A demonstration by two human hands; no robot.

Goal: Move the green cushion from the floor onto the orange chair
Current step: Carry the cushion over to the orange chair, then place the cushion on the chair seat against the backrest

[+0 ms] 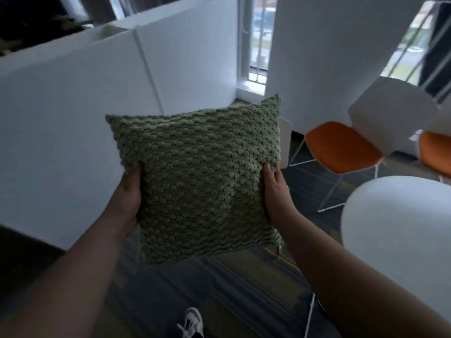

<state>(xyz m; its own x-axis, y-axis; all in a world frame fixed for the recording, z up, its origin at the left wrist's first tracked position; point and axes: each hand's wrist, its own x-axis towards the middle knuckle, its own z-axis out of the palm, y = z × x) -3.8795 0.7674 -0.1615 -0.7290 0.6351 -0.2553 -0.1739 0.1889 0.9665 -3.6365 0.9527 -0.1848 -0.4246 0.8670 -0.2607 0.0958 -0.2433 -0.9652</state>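
Left hand [128, 196], right hand [277, 191] clasp green cushion [195, 176] between them.

green cushion [195, 176] hides both hands' fingers; second orange chair [436, 152] cut off.

The knobbly green woven cushion [195, 176] is held up off the floor between the left hand [128, 198] and the right hand [277, 193], and it blocks the view straight ahead. To the right, the orange upholstered seat of a white-backed, thin white-legged chair [341, 147] lies bare and open from above, with free air between it and the cushion. A round white tabletop [400, 223] stands close at the lower right, just beside the right forearm. A long white partition wall [73, 132] closes off the left. Striped dark carpet floor [244, 289] lies open below.
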